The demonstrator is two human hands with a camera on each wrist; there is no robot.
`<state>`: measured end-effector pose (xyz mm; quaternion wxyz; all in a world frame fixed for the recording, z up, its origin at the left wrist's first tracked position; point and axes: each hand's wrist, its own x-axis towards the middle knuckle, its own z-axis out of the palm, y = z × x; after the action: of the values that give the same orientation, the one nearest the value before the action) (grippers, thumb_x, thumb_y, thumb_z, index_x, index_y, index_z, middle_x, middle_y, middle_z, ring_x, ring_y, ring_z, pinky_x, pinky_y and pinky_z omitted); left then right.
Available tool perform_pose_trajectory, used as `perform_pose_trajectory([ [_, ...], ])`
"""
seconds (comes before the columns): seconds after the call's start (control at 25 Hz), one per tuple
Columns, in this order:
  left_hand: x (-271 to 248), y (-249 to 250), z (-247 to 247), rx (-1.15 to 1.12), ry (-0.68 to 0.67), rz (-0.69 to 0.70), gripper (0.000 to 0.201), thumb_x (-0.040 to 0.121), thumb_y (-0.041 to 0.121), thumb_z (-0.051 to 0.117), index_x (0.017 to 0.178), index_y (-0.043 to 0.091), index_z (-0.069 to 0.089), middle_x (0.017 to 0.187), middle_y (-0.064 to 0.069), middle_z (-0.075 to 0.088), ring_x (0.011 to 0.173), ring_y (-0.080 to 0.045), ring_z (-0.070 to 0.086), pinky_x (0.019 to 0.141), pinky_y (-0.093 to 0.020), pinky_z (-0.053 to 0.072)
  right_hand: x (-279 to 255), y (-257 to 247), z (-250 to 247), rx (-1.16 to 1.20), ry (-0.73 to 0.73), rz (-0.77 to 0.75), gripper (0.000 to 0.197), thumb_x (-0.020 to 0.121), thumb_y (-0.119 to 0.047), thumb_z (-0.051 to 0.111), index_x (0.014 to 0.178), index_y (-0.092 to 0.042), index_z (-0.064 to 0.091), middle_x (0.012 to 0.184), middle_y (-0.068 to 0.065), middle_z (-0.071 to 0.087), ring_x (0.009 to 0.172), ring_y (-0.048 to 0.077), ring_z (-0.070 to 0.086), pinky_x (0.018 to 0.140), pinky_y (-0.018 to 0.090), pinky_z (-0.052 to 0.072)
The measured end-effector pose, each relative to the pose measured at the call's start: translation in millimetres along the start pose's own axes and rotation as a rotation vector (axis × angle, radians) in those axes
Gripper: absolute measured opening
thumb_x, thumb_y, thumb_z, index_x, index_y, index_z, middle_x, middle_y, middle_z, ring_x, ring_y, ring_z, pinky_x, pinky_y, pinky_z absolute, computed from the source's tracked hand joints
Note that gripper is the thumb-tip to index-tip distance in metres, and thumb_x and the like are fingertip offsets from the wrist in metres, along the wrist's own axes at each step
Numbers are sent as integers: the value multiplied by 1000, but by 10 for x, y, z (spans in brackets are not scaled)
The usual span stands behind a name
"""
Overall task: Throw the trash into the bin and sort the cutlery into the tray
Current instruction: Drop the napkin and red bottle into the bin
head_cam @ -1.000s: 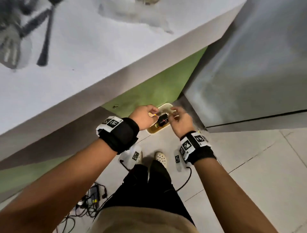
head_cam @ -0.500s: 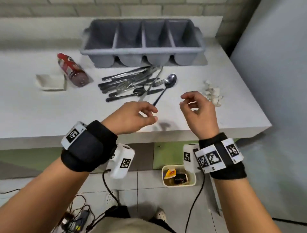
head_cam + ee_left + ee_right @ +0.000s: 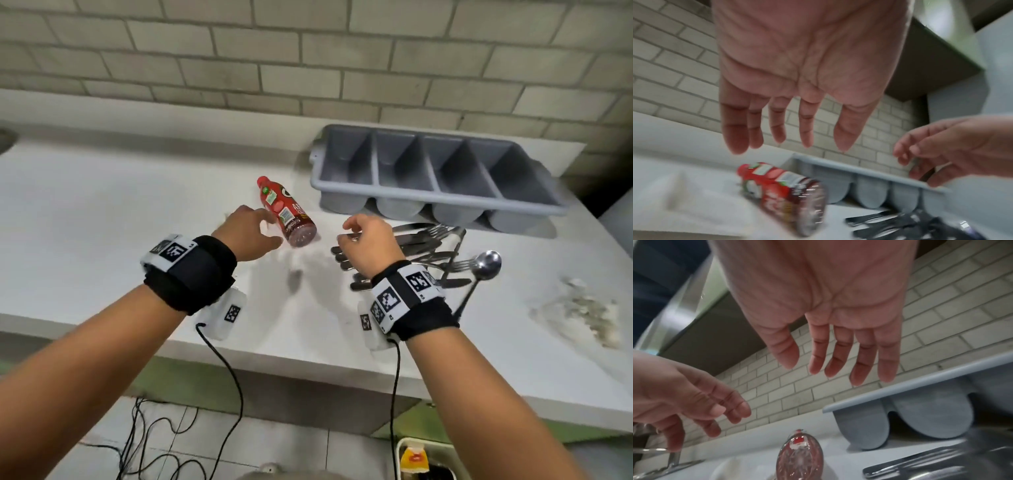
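Both hands are empty, fingers loose: left hand (image 3: 248, 233) just beside the red-labelled plastic bottle (image 3: 286, 212) lying on the white counter (image 3: 102, 212), right hand (image 3: 371, 241) over the steel cutlery pile (image 3: 428, 253). The bottle's probably light, slick and rolls, so I'd wrap around its middle.

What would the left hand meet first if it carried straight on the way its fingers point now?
Most likely the red bottle lying on the counter. The left hand is open with fingers stretched toward the bottle's side, not touching it. Depth is unclear; it may pass just over it toward the brick wall.
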<state>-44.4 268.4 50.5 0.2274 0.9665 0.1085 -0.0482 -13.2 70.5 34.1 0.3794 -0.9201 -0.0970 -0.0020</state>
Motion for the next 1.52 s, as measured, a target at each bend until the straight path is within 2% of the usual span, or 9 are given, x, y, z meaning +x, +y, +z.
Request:
perform_pose_trajectory([
  [0.16,632,-515,-187,93,-67,-99,66,80,42,63,138,23,39,145,-15,33,126,-34,45,105,-40,39,486,-370,477,-109,-75,96,40,86,-27,59,123,-12,53,132,14,46,121,33,48,104,42,43],
  [0.36,981,-765,-93,163,-226,-64,86,73,46,68,146,29,24,149,-13,29,135,-33,37,111,-41,36,880,-543,956,-284,-158,184,65,84,-40,59,139,-20,31,137,15,40,128,36,38,103,50,41],
  [0.56,1084,-966,26,129,-299,-38,86,71,32,76,144,25,30,148,-9,37,135,-29,38,109,-36,36,1064,-439,1293,-286,-154,257,69,78,-37,65,135,-16,32,125,17,54,116,37,53,100,46,46],
  [0.64,1061,-1002,20,73,-265,-21,81,69,25,78,138,24,36,139,-12,45,122,-30,47,99,-35,42,1041,-433,1324,-266,-126,284,61,77,-33,67,127,-13,38,121,16,56,113,37,54,98,47,48],
  [0.88,791,-796,-284,-301,-156,-3,56,83,1,55,134,12,37,106,-13,51,75,-29,54,38,-22,49,529,-473,810,-54,-31,148,52,75,-27,69,120,-9,49,115,15,61,104,32,61,93,44,52],
  [1.04,327,-302,-376,-670,-121,72,22,87,2,46,107,8,51,102,-13,55,80,-30,55,56,-32,52,-159,-298,279,191,310,-11,56,76,-24,66,127,-10,46,113,13,63,102,24,62,89,31,52],
  [1.2,-192,540,33,-951,-318,154,21,88,2,41,101,16,50,93,-1,58,83,-19,58,52,-25,55,-888,127,-290,387,617,-5,58,74,-26,67,126,-14,44,110,6,64,94,19,67,85,38,58],
  [1.4,-778,1604,966,-841,-386,271,19,75,13,51,93,21,51,99,-4,60,100,-30,58,81,-40,49,-1742,1023,-842,454,805,210,73,68,-27,64,134,-12,36,117,9,61,95,21,67,83,39,59],
  [1.52,-1188,2117,1538,-680,-376,330,20,84,12,53,102,5,54,96,-6,63,102,-31,59,82,-33,47,-2396,1662,-1055,441,864,312,79,70,-26,61,139,-10,27,119,3,55,96,0,63,84,12,52],
])
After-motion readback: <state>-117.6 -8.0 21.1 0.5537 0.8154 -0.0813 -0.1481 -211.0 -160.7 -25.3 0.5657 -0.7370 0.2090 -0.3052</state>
